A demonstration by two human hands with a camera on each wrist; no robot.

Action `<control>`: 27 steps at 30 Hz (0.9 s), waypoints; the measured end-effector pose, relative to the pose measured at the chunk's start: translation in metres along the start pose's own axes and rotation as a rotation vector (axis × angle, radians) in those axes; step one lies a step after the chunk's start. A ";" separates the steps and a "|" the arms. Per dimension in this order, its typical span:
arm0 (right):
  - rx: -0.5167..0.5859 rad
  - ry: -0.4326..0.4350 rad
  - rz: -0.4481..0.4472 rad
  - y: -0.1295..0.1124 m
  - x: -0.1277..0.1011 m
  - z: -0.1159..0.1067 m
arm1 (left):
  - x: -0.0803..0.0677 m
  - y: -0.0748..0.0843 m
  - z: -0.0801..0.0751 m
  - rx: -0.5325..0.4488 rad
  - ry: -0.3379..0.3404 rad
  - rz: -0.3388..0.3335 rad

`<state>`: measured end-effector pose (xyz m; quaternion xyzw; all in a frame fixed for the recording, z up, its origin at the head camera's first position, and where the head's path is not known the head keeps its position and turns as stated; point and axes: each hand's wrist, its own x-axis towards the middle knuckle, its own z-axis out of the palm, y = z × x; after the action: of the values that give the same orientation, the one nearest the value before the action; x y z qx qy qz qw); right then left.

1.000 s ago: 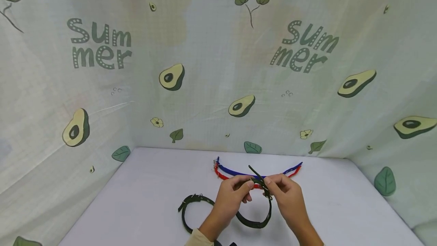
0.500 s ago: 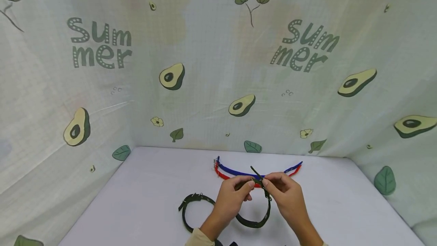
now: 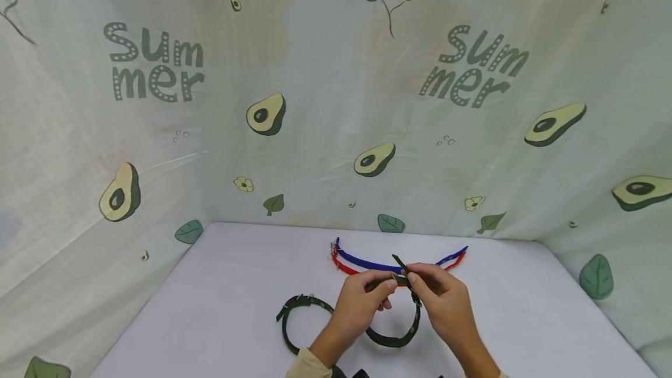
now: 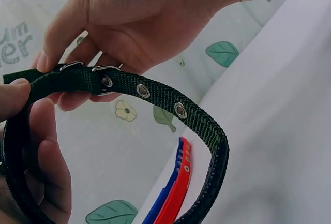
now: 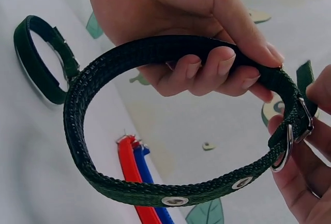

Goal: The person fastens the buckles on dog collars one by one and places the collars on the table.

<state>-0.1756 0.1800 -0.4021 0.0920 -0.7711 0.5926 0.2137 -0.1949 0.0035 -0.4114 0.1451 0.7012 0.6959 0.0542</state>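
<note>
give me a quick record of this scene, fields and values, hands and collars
left hand: pinches the dark green collar beside its metal buckle
right hand: grips the same collar's strap end at the buckle
held collar: looped, raised off the white table, silver eyelets along the strap
second dark collar: lies closed on the table, left of the hands
red collar: lies flat behind the hands
blue collar: lies alongside the red one, on its far side
backdrop: pale cloth with avocado print
</note>
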 end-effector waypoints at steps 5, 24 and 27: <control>0.024 0.014 -0.012 0.000 0.001 -0.001 | 0.000 0.001 0.000 0.003 0.003 -0.009; 0.074 0.020 -0.144 -0.002 -0.001 -0.002 | -0.003 0.004 -0.001 -0.001 -0.002 0.015; 0.054 0.012 -0.158 -0.001 -0.001 -0.002 | -0.003 0.004 -0.001 -0.010 0.004 0.026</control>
<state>-0.1735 0.1818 -0.4011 0.1550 -0.7440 0.5949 0.2618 -0.1922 0.0022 -0.4081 0.1526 0.6959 0.7003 0.0446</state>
